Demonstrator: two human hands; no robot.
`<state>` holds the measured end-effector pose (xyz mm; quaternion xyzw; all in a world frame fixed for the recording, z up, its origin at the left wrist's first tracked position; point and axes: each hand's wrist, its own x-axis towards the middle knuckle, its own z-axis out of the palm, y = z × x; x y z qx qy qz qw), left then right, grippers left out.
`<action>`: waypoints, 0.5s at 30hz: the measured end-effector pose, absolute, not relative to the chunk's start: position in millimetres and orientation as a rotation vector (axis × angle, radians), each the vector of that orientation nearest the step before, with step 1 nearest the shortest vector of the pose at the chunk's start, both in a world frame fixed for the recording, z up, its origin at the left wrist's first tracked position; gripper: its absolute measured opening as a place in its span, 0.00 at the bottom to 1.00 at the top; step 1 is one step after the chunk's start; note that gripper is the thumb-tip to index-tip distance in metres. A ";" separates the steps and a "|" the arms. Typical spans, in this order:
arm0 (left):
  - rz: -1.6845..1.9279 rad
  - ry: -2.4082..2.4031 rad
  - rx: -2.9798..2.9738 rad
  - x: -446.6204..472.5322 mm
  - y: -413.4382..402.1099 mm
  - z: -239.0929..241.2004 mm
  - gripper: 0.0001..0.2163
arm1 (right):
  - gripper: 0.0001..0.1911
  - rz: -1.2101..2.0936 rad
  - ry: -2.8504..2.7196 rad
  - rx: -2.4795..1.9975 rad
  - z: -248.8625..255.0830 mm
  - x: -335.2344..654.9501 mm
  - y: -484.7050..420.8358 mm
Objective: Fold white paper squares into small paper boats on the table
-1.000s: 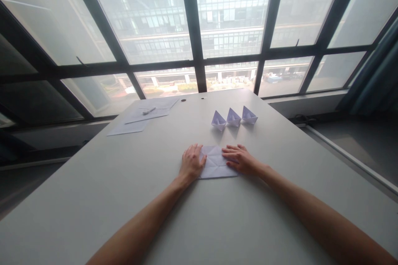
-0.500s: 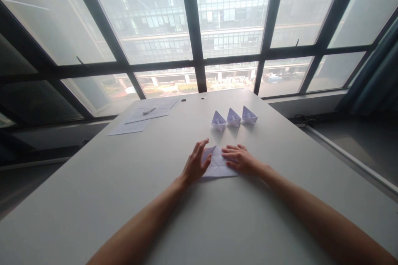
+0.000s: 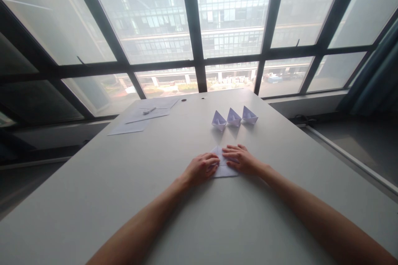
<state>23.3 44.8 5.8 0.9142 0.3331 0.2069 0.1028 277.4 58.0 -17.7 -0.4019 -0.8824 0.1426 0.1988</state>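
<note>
Between my hands a white sheet of paper (image 3: 226,171) lies on the table, folded to a peak at its far end, with creases across it. My left hand (image 3: 203,167) covers the paper's left side, its fingers bent together over the flap; the part beneath them is hidden. My right hand (image 3: 241,159) rests flat on the right side, fingers stretched out and slightly apart. Just beyond stand three folded paper boats in a row: a left boat (image 3: 219,121), a middle boat (image 3: 233,117) and a right boat (image 3: 249,115).
Loose white sheets (image 3: 130,127) lie at the table's far left, with a small white object (image 3: 149,111), perhaps a pen, on top. Two round holes are set near the far edge of the white table (image 3: 124,182). Large windows (image 3: 233,12) rise behind it.
My left hand has come down and to the right onto the paper, its raised fingers now bent over the left flap. My right hand and the boats stay where they were.
</note>
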 end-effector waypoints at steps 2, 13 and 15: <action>0.609 0.986 2.683 21.8 44.1 7.8 0.12 | 0.19 0.371 -2.471 -1.102 -17.2 277.2 57.6; 0.888 0.948 2.470 15.3 53.8 -2.6 0.18 | 0.11 0.259 -2.366 -0.908 -16.8 281.8 62.7; 0.917 0.942 2.497 14.8 57.1 -5.5 0.15 | 0.12 0.245 -2.372 -0.901 -16.6 281.5 63.0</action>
